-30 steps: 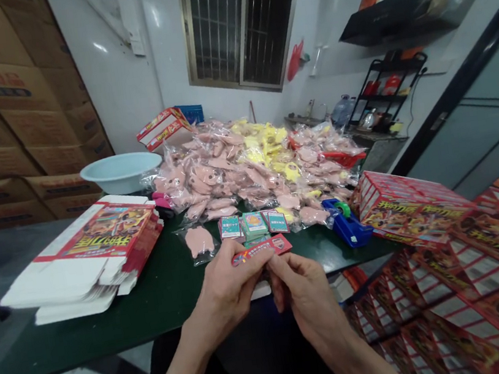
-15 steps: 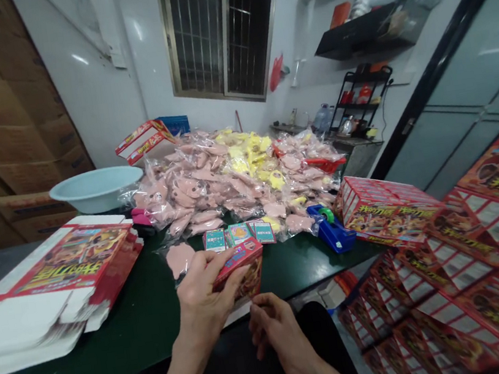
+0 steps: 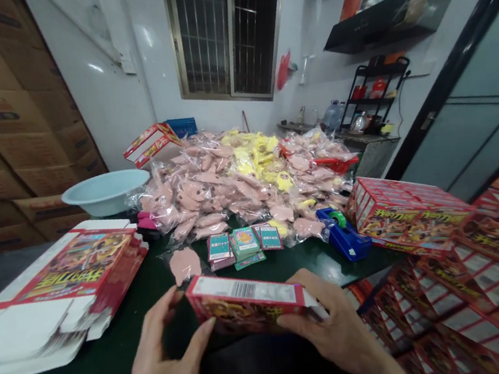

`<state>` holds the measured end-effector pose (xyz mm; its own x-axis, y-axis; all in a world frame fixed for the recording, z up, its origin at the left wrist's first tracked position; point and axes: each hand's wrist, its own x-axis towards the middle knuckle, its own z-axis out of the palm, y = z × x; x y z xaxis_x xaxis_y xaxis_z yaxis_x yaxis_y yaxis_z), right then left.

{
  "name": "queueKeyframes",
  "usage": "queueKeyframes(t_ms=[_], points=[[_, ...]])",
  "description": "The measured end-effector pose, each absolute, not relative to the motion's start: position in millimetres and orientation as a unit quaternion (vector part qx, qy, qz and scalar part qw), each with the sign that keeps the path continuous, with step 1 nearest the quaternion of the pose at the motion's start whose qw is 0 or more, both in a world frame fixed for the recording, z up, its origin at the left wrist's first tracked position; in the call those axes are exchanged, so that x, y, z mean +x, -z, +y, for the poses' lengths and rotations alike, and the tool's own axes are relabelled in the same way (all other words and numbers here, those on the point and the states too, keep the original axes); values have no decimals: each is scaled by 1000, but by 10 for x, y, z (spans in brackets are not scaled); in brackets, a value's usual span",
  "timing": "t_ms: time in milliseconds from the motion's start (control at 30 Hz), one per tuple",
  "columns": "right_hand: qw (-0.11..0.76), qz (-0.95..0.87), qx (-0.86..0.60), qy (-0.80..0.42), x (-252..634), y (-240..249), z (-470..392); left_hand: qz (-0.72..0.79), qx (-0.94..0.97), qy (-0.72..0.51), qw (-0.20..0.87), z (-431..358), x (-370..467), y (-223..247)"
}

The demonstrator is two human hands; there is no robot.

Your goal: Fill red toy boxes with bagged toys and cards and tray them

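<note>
A red printed cardboard box [image 3: 247, 302] lies on its side in front of me, its narrow white face with a barcode turned up. My right hand [image 3: 330, 318] grips its right end, where a white flap sticks out between thumb and fingers. My left hand [image 3: 167, 347] is at the left end, fingers spread apart and the thumb tip at the box's lower corner; whether it touches is hard to tell. Just beyond the box lie small stacks of cards [image 3: 244, 241] and a pink pig-shaped piece [image 3: 185, 265] in clear wrap.
Wrapped pink and yellow pieces [image 3: 229, 177] are heaped across the green table [image 3: 128, 346]. Flat unfolded boxes [image 3: 69, 262] are stacked left, near a light blue basin [image 3: 106, 191]. To the right are a blue tape dispenser [image 3: 347, 238] and many made-up red boxes [image 3: 410, 208].
The box has come nearer and turned to lie lengthwise across my view. My left hand has let go of its top and moved left; my right hand has taken its right end.
</note>
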<state>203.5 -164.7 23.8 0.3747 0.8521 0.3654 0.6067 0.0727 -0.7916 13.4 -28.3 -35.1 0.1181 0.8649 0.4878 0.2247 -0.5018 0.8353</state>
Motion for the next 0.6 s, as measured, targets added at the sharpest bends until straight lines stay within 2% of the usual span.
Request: queueKeyframes(t_ms=[100, 200, 267, 333, 400, 467, 533, 600], points=[[369, -635, -679, -24, 2004, -529, -1651, 278, 818, -481, 148, -345, 234, 74], [366, -688, -621, -81, 1964, -751, -1592, 123, 891, -415, 134, -389, 376, -186], [410, -687, -567, -195, 2095, -770, -1511, 119, 892, -393, 187, -377, 412, -256], [458, -657, -536, -266, 2395, -649, -1397, 189, 861, -377, 285, -328, 369, -226], [462, -639, -581, -203, 2798, -408, -1255, 314, 774, -374, 403, -250, 277, -112], [326, -640, -696, -24, 3188, -114, -1098, 435, 642, -386, 501, -169, 205, 41], [266, -635, -725, 31, 3466, 151, -941, 488, 527, -414, 560, -115, 201, 180], [238, -634, -734, 51, 3608, 322, -801, 478, 458, -442, 605, -100, 264, 260]])
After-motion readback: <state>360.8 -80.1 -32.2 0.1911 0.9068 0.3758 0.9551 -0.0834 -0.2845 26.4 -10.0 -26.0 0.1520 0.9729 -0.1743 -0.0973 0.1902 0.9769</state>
